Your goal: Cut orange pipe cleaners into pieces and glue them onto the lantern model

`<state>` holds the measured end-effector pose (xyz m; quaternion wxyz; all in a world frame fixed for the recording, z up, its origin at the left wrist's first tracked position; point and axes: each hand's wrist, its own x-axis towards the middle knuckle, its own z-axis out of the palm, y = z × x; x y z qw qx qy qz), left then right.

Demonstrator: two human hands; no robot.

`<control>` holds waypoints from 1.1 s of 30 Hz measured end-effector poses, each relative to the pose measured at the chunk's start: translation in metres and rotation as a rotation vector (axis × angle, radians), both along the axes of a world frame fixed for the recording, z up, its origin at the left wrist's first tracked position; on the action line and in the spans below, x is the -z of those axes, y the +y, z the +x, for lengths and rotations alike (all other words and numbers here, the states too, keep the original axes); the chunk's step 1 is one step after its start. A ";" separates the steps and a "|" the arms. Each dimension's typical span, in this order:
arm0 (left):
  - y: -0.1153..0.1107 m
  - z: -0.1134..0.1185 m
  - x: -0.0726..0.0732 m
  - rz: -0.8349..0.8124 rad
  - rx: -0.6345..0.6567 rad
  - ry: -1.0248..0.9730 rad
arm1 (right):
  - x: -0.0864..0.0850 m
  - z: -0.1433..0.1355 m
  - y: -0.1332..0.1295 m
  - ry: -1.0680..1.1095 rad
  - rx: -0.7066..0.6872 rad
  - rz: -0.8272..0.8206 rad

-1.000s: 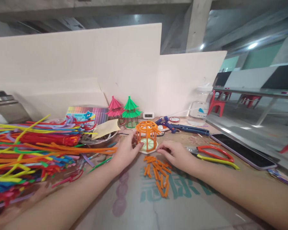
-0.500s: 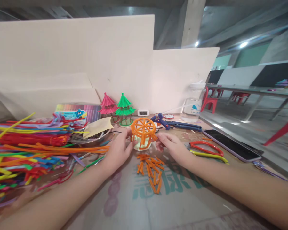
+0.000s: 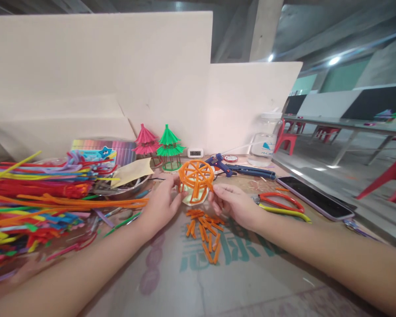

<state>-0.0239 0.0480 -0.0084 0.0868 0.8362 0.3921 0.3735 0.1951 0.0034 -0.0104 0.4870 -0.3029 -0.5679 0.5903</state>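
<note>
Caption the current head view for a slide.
Left hand holding an orange frame, right hand at its side, short orange strips in front.

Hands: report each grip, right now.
Left hand: closed, holding the orange frame at its left side.
Right hand: closed, pinching at the frame's right edge.

Left hand (image 3: 162, 199) and right hand (image 3: 236, 205) (fingers (image 3: 222, 190) bent) face each other.

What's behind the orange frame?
Behind the orange pipe-cleaner frame stand a white digital clock and, to the left, a green pagoda model; a blue glue gun lies behind right. Anything the frame itself covers is hidden.
</note>
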 end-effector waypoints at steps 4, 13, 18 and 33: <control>0.000 0.000 0.000 0.004 0.002 -0.007 | 0.000 -0.001 0.000 -0.024 0.033 0.015; 0.002 -0.001 0.000 0.000 0.006 0.001 | -0.002 -0.006 -0.002 -0.086 0.089 0.026; 0.003 -0.002 0.002 0.003 0.013 -0.030 | -0.002 -0.007 -0.003 -0.086 0.103 0.018; 0.001 -0.001 0.000 -0.020 0.016 0.011 | 0.003 -0.003 0.001 0.054 0.015 -0.015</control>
